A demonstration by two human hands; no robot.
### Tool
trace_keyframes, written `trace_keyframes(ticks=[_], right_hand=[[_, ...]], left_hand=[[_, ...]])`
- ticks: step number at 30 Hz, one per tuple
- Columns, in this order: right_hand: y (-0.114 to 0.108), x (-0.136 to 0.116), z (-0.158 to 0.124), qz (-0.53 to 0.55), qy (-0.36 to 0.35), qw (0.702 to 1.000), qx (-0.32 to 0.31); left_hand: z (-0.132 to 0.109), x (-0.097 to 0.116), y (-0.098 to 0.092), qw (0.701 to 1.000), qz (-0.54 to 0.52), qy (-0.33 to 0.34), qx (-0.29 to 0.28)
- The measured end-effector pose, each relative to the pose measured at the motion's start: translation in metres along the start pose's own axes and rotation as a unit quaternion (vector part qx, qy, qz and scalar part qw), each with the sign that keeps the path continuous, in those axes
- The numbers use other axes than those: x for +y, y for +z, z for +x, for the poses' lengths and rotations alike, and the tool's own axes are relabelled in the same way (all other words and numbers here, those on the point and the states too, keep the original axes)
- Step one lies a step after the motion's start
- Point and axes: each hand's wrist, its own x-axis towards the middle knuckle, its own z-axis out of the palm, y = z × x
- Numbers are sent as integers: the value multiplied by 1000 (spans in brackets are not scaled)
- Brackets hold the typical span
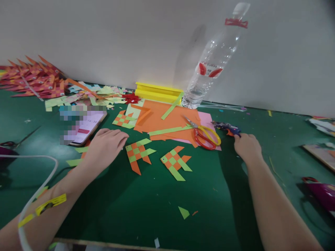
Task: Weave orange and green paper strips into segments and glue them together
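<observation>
My left hand [107, 143] is closed, fingertips pinched together, just left of a woven orange-and-green paper fish [137, 153]. Whatever those fingers hold, if anything, is too small to make out. A second woven fish [176, 161], with an eye on it, lies to the right on the green table. My right hand [248, 148] is closed around the near end of a dark glue gun [227, 128] with an orange part. Scissors [206, 137] with red and yellow handles rest on orange paper sheets [170, 113], left of the glue gun. A third fish [123, 119] lies behind my left hand.
A plastic bottle [209, 62] stands by the wall, beside a yellow holder [158, 92]. Finished red-orange paper pieces [39, 82] pile at far left, near a phone [87, 127]. A white cable [49, 177] crosses my left forearm. Purple object [320, 195] lies right.
</observation>
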Motion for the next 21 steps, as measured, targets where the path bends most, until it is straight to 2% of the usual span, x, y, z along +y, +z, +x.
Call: trace_keyframes(ticks=[4, 9, 13, 14, 21], right_hand=[[-3, -2, 0, 23, 31, 999, 7], [-22, -17, -7, 39, 62, 997, 28], [-36, -44, -19, 43, 48, 997, 32], [-37, -52, -24, 45, 26, 998, 18], [-32, -89, -58, 66, -28, 997, 39]], left_hand=[[0, -4, 0, 1000, 8, -3, 12], [1, 0, -1, 1000, 2, 5, 6], [0, 7, -1, 1000, -12, 6, -14], [0, 7, -2, 1000, -15, 5, -16], [0, 4, -6, 1000, -22, -16, 0]])
